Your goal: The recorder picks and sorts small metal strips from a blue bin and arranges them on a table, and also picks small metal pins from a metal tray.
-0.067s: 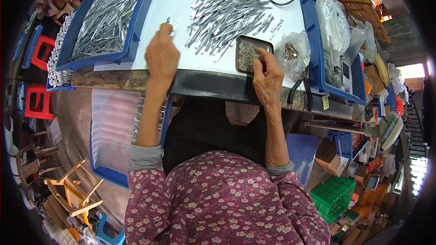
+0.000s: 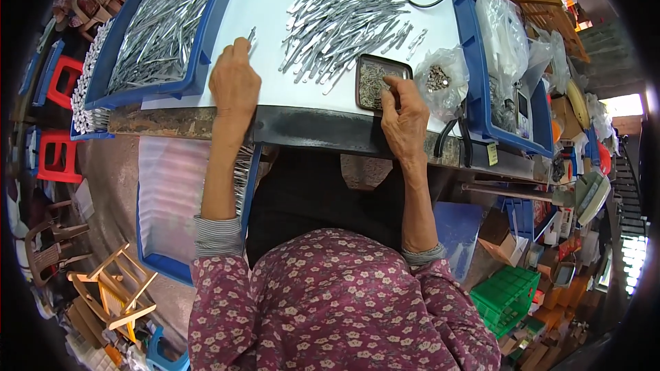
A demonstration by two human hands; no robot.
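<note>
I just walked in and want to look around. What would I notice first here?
First, the big heap of shiny metal strips spread across the middle of the white table. To its left, a blue tray is packed with more of them. Near the front edge, the left hand pinches one strip while the right hand reaches into a small dark dish of tiny metal bits.

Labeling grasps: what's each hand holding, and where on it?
Left hand pinches a thin metal strip by its lower end. Right hand fingertips reach into the small tray; hold unclear.
</note>
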